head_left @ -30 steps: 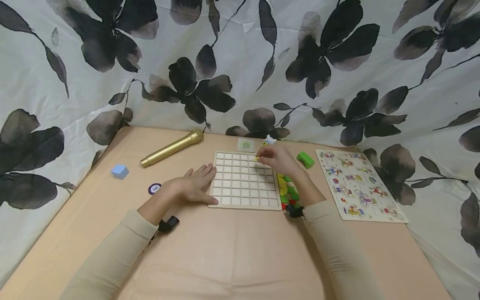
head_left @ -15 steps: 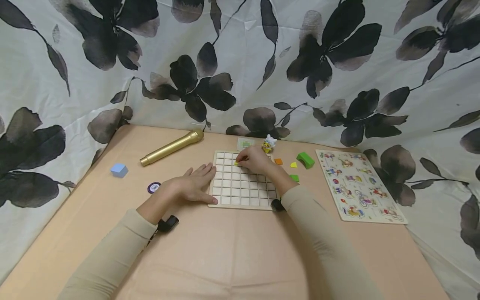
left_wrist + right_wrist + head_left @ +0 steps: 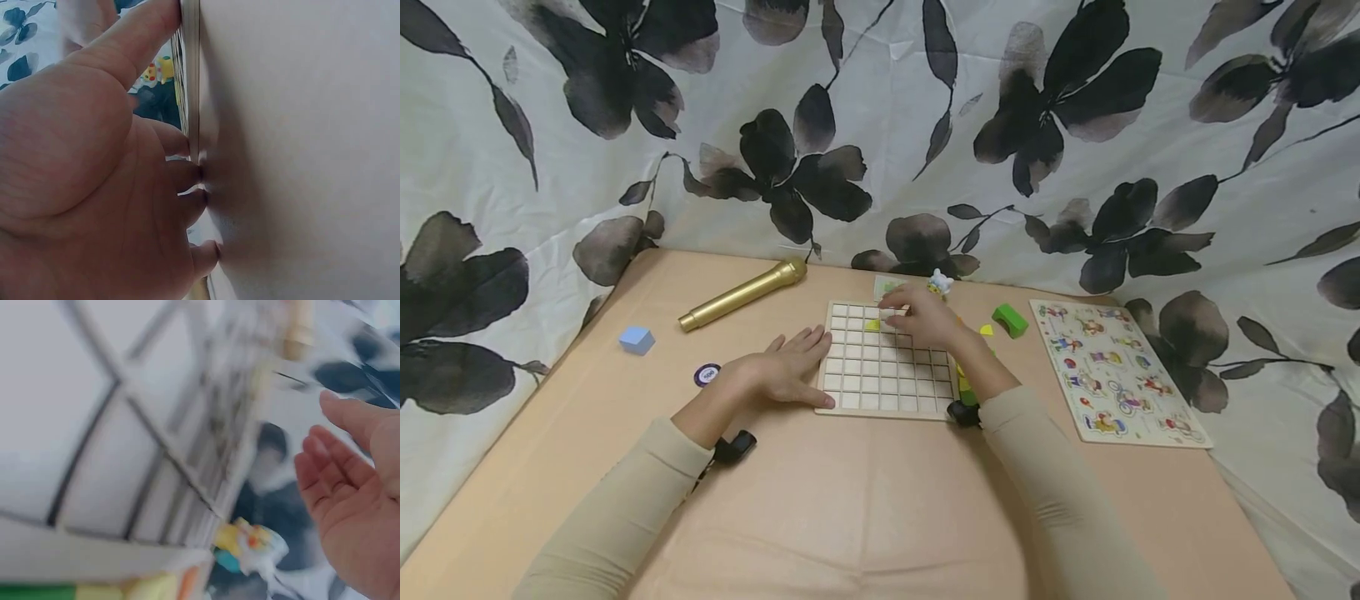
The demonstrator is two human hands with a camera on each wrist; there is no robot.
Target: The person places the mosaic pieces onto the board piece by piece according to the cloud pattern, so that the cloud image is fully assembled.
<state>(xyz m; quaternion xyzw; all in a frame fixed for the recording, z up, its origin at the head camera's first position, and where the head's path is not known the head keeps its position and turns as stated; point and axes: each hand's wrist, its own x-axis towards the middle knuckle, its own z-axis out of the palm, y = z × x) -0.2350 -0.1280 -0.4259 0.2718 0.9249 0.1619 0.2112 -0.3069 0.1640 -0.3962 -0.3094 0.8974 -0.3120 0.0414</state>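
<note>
A white grid board [image 3: 880,379] with a pale wooden rim lies on the table. One small yellow piece [image 3: 872,325] sits in a square of its upper rows. My left hand [image 3: 786,371] rests flat beside the board, thumb and fingertips at its left edge; the left wrist view shows the thumb [image 3: 134,40] against the rim. Over the board's upper right part hovers my right hand [image 3: 921,317], just right of the yellow piece. Its fingers [image 3: 331,465] are loosely bent with nothing between them in the right wrist view. My right forearm partly covers the coloured pieces [image 3: 966,390] along the board's right side.
Behind the board are a small card [image 3: 883,285] and a toy figurine [image 3: 938,283]. Rightward lie a green arch block [image 3: 1011,320], a yellow piece [image 3: 987,330] and a picture puzzle board [image 3: 1116,367]. Leftward are a gold microphone [image 3: 743,294], a blue cube [image 3: 637,340] and a round chip [image 3: 707,375].
My right hand carried the yellow piece left across the board, let it go in an upper square, and moved slightly back to the right. My left hand has stayed in place.
</note>
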